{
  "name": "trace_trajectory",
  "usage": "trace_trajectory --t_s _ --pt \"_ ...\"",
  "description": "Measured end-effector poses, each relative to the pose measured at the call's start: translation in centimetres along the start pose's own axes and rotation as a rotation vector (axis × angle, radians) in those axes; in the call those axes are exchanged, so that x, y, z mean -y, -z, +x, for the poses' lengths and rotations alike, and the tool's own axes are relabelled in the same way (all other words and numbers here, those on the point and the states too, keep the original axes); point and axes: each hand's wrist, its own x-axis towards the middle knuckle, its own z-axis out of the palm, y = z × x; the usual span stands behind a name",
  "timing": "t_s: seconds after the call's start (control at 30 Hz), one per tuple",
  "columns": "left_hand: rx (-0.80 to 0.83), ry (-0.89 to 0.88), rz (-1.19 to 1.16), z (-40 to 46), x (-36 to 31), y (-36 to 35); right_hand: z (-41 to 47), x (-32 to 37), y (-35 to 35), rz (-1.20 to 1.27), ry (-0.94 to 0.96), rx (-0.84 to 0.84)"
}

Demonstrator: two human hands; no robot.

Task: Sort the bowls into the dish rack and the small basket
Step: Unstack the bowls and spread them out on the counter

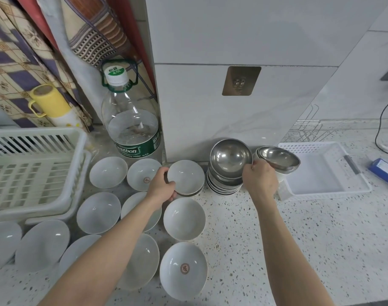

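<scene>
The left hand (pixel 161 186) grips a white bowl (pixel 186 176) by its near-left rim, thumb over the lip and fingers curled beneath; this bowl sits on another at the back of the counter (pixel 299 239), against the wall. The right hand (pixel 260 180) reaches between the steel stack (pixel 227 171) and a tilted steel bowl (pixel 279 159). Its fingers are curled at the rim of the stack's top bowl, but whether it holds that one or the tilted one cannot be told.

The basket (pixel 325 191) lies just right of the tilted bowl, toward the counter's back right. The rack (pixel 34 171) stands at the left edge. Between the rack and the steel stack, loose white bowls (pixel 184 218) spread across the counter's left half down to its front edge, two of them showing a red mark inside.

A water bottle (pixel 131 115) stands at the back behind the white bowls, with a yellow flask (pixel 53 106) to its left.
</scene>
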Motion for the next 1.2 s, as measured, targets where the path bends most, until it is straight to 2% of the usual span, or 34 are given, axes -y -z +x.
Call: trace_trajectory --t_s 0.23,0.37,0.5,0.67,0.87,1.0,1.2 --pt "-0.049 -0.039 -0.176 -2.4 -0.8 2.3 -3.2 0.2 3.0 0.323 -0.061 -0.12" --pt "-0.04 -0.073 -0.305 -4.9 -0.1 3.8 -6.5 -2.1 3.8 0.396 -0.095 -0.089" --pt "-0.03 -0.056 -0.376 -7.0 0.9 4.4 -10.3 -6.1 2.4 0.403 -0.209 -0.036" --pt "0.061 0.026 -0.49 -9.5 2.3 4.3 -14.0 -10.1 0.1 0.291 -0.305 0.046" --pt "0.067 0.035 -0.482 -11.4 2.9 3.2 -12.3 -11.1 -1.4 0.056 -0.256 0.154" --pt "0.0 0.054 -0.483 -12.5 3.1 1.9 -10.3 -10.6 -2.3 -0.042 -0.201 0.224" --pt "-0.196 0.079 -0.516 -14.1 3.3 -0.6 -8.7 -10.6 -3.4 -0.145 -0.075 0.347"
